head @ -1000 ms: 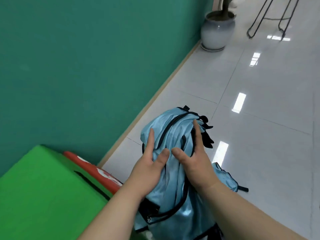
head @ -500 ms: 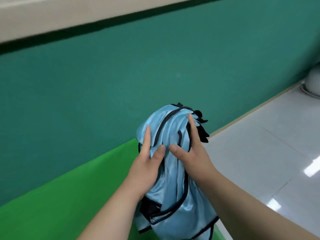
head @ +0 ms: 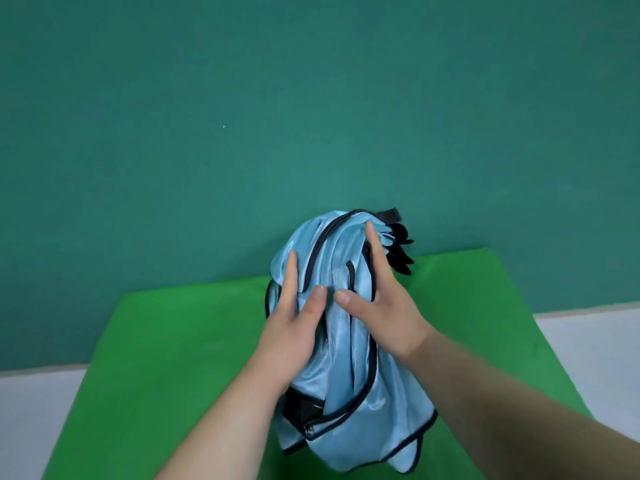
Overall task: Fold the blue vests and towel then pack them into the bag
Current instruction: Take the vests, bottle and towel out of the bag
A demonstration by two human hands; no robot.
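In the head view, we see both forearms reaching forward from the bottom edge. The left hand and right hand clasp a bunched bundle of blue vests between them. Each hand lays its forefinger straight up the front of the cloth, with the thumbs pressed in near each other at the middle. The other fingers wrap round the sides out of our sight. The bundle stands upright over the far middle of the green table; we cannot tell whether its lower end rests on it. A black fringe sticks out at the top right. A dark zipped piece shows low on the left, and we cannot say if it is the bag. The table's back edge meets the teal wall. Green surface lies bare on either side, with pale floor beyond both side edges.
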